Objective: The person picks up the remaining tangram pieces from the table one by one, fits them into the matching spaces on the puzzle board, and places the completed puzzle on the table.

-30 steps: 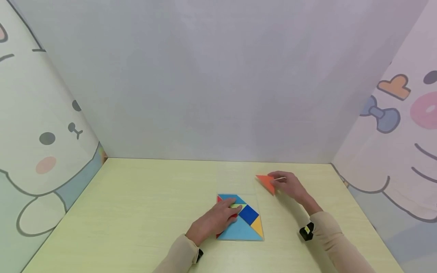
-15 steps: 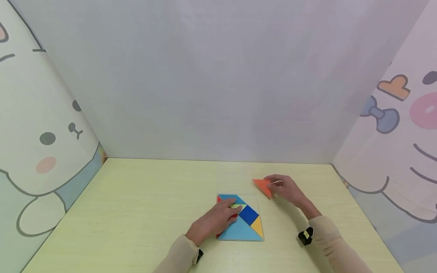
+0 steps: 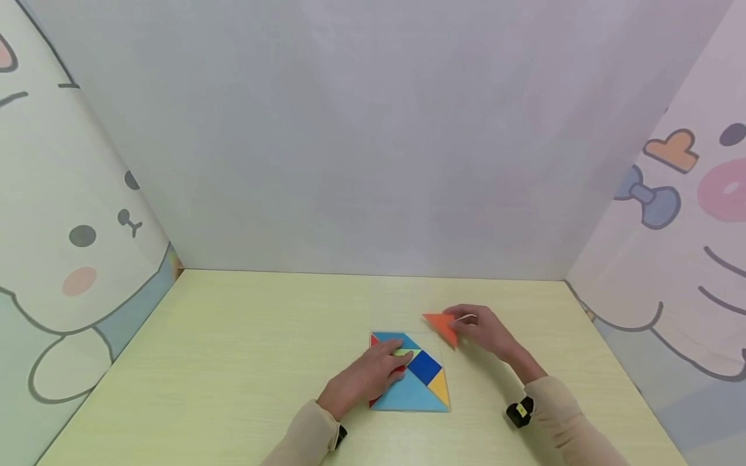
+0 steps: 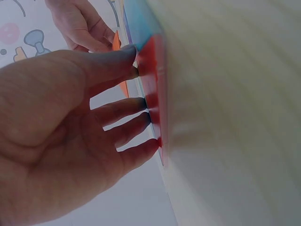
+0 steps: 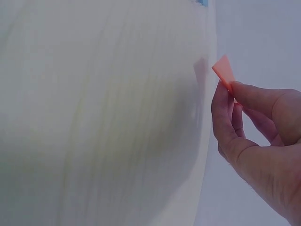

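Observation:
My left hand (image 3: 364, 374) lies over tangram pieces set in a shallow clear tray (image 3: 430, 342), its fingertips touching them. A red piece (image 4: 149, 77) is partly under these fingers. Visible around the hand are a large light blue triangle (image 3: 410, 395), a dark blue square (image 3: 425, 367), a yellow triangle (image 3: 440, 386) and a blue piece (image 3: 393, 336) along the far edge. The tray's far right corner is bare. Just beyond that corner, my right hand (image 3: 486, 331) pinches an orange triangle (image 3: 441, 325) between thumb and fingers, held above the table in the right wrist view.
A clear panel (image 3: 402, 304) lies flat behind the tray. The pale wooden table (image 3: 262, 349) ends at a plain grey back wall (image 3: 373, 142). Side walls with cartoon prints (image 3: 658, 200) stand left and right.
My right hand has moved left and nearer with the orange triangle, bringing it to the tray's far right corner. The left hand has stayed in place on the pieces.

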### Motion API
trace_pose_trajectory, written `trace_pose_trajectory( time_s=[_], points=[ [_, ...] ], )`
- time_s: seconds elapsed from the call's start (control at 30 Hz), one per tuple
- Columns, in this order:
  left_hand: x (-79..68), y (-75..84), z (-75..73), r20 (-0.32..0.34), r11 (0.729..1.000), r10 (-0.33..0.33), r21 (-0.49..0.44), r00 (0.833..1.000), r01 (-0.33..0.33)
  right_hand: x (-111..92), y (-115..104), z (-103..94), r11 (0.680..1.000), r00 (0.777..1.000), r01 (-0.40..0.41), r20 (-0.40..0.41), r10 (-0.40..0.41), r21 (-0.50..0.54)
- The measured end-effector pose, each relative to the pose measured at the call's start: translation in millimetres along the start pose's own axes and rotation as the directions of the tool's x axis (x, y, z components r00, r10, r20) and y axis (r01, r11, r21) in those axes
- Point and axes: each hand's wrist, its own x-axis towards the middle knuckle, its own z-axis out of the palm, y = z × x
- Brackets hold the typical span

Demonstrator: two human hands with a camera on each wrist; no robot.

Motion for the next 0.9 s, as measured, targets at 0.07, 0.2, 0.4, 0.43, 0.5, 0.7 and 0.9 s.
trace_pose_trajectory(
  time_s=[0.07,0.2,0.4,0.43,0.5,0.7,0.9],
  points=[
    [0.0,-0.3,0.3,0.001,1.000,-0.002,-0.003,1.000,0.002,0,-1,2.0,1.000,1.000,0.003,0.003,-0.003,0.004],
    [0.1,-1.0,0.8,0.003,1.000,-0.006,-0.010,1.000,0.006,-1,-2,5.0,1.000,1.000,0.010,0.019,-0.011,0.023],
    [-0.1,-0.9,-0.1,0.008,1.000,-0.010,-0.012,1.000,0.010,-4,-4,10.0,0.999,0.999,0.022,0.040,-0.023,0.031],
    [-0.2,-0.8,-0.3,0.010,1.000,-0.011,-0.015,1.000,0.012,-5,-5,11.0,0.999,0.999,0.021,0.044,-0.022,0.036],
    [-0.4,-0.6,-0.8,0.014,1.000,-0.013,-0.021,1.000,0.013,-6,-6,12.5,0.999,0.998,0.020,0.057,-0.023,0.047],
    [-0.8,-1.0,-0.5,0.006,1.000,-0.004,-0.013,1.000,0.004,-6,-9,16.5,0.998,0.996,0.035,0.082,-0.040,0.057],
    [-0.9,-1.1,-1.1,0.002,1.000,0.003,0.006,1.000,-0.003,-6,-13,19.0,0.998,0.994,0.046,0.093,-0.051,0.053]
  ],
)
